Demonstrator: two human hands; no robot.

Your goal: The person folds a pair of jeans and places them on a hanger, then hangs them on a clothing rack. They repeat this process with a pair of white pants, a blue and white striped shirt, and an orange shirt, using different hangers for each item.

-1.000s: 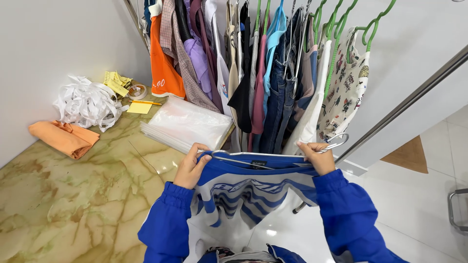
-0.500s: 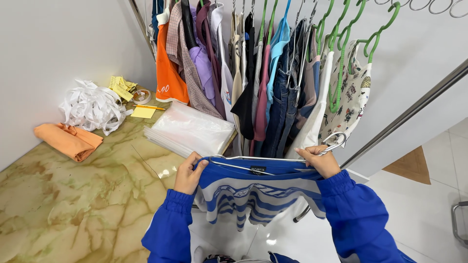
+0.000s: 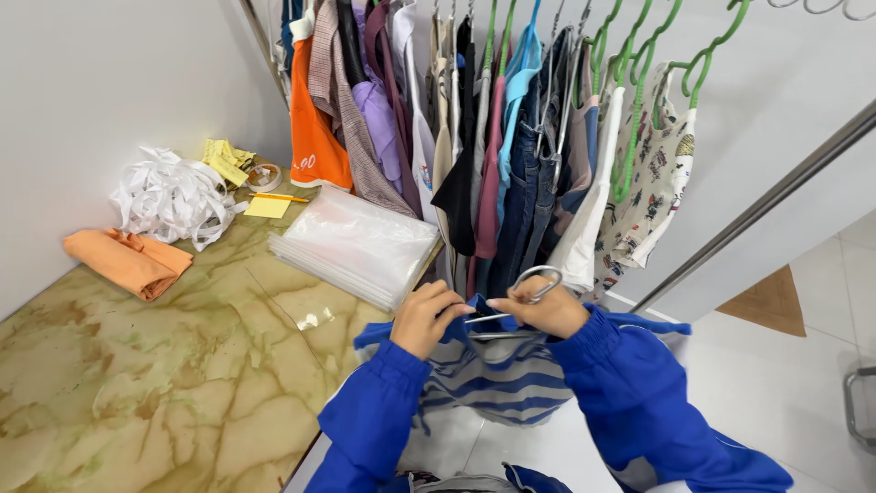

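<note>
— So, what are the hands doing?

— Both grips are closed. The left hand [image 3: 427, 316] and right hand [image 3: 538, 310] sit close together, fingers pinched on a thin metal hanger [image 3: 534, 285] whose rounded hook curls up just above the right knuckles.

— And the garment?

— A blue and white striped top [image 3: 493, 388], soft and bunched, hangs straight down from the hanger, directly below both hands and between the blue sleeves.

— Around that?

— Just left lies a stack of clear, glossy plastic bags [image 3: 360, 242] on the marbled green desk [image 3: 155, 365]. Farther left are a folded orange cloth [image 3: 128, 260] and a tangle of white strips [image 3: 169, 196]. Ahead, clothes crowd a rack [image 3: 511, 137], some on green hangers [image 3: 639, 100].
</note>
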